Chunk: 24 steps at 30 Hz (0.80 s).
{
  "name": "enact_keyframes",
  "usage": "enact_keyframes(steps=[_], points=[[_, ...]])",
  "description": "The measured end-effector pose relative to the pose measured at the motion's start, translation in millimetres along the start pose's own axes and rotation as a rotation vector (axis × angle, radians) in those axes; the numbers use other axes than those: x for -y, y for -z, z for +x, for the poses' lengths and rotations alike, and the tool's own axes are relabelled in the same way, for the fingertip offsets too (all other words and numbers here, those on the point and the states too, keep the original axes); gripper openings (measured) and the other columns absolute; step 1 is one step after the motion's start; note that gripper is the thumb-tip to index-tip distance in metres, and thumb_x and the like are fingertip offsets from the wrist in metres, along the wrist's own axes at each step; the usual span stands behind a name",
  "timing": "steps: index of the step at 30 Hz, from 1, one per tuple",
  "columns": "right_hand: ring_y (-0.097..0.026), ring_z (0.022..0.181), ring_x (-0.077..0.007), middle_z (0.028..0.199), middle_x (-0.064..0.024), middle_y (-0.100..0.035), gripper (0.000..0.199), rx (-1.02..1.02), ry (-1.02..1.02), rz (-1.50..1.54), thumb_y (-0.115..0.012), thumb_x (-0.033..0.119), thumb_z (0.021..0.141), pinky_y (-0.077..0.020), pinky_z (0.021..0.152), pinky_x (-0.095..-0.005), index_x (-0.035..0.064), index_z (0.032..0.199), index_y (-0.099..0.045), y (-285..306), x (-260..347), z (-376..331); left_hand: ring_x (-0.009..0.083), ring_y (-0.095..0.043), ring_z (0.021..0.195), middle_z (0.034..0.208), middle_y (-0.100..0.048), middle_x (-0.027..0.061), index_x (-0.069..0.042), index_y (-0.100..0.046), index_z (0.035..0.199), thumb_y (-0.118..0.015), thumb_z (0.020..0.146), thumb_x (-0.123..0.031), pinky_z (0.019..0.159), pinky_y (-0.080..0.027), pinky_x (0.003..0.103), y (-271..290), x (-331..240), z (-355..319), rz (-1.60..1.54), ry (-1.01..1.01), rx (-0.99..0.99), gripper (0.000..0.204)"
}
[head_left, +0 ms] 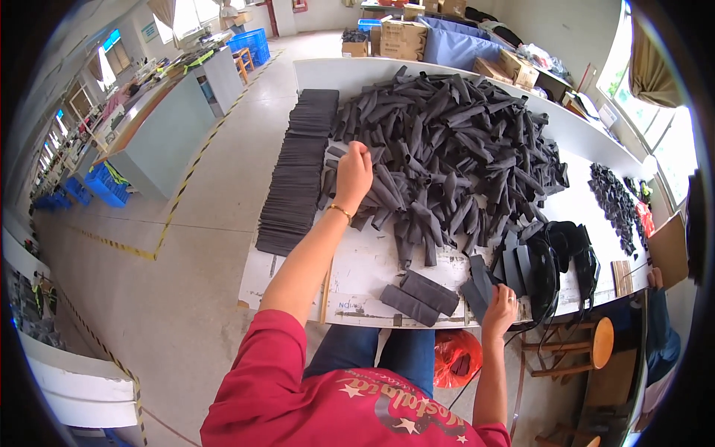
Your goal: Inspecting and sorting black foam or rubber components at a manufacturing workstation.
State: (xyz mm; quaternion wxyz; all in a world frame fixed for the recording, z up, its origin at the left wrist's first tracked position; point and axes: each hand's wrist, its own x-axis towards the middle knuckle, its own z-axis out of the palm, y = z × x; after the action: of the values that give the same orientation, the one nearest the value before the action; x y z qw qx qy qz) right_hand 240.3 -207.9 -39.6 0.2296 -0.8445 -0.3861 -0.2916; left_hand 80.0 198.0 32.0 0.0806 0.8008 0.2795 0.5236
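My left hand (354, 179) reaches over the left edge of a big heap of dark grey rolled fabric pieces (447, 141). Its fingers are pinched together; what they hold, if anything, is hidden. Left of it runs a long, tightly packed row of flat dark pieces (290, 179). At the table's near edge my right hand (500, 313) closes on a dark flat strip (480, 281). Several similar flat strips (514, 264) lie fanned out just beyond that hand. Two dark folded pieces (419, 298) rest side by side on the white table (357, 279) in front of me.
Black machine-like gear with cables (551, 261) stands right of my right hand. Further right are a smaller dark heap (614, 201) and another person's arm (659, 305). A wooden stool (602, 343) and a red plastic bag (456, 357) are below the table edge.
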Motion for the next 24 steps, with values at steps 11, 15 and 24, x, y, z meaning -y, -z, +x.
enact_keyframes(steps=[11, 15, 24], points=[[-0.054, 0.072, -0.0238, 0.081, -0.0107, -0.055, 0.036, 0.336, -0.149, 0.827, -0.078, 0.019, 0.079, -0.0452, 0.069, -0.0339, 0.0034, 0.096, -0.051, 45, 109, 18, 0.0133, -0.054, 0.058, 0.088, -0.057, 0.0087, 0.001, -0.051, 0.104, -0.066, 0.089, -0.011, 0.045, -0.044, 0.027, 56, -6, -64, -0.882, 0.956, -0.331, 0.025], [-0.055, 0.073, -0.0335, 0.088, -0.0146, -0.056, 0.038, 0.421, -0.002, 0.772, -0.079, 0.018, 0.077, -0.0453, 0.066, -0.0379, 0.004, 0.093, -0.047, 60, 133, 14, 0.0128, -0.054, 0.054, 0.075, -0.058, 0.0088, 0.004, -0.058, 0.089, -0.069, 0.088, -0.018, 0.05, -0.045, 0.023, 66, -30, -87, -1.406, 1.409, -0.138, 0.025], [-0.057, 0.094, -0.0304, 0.099, -0.0164, -0.058, 0.032, 0.544, 0.006, 1.013, -0.071, 0.008, 0.082, -0.045, 0.081, -0.0353, 0.0017, 0.108, -0.052, 61, 161, 8, 0.0273, -0.064, 0.08, 0.104, -0.06, 0.0211, -0.001, -0.053, 0.103, -0.055, 0.097, -0.029, 0.07, -0.056, 0.042, 60, -55, -116, -1.77, 1.696, -0.071, 0.028]])
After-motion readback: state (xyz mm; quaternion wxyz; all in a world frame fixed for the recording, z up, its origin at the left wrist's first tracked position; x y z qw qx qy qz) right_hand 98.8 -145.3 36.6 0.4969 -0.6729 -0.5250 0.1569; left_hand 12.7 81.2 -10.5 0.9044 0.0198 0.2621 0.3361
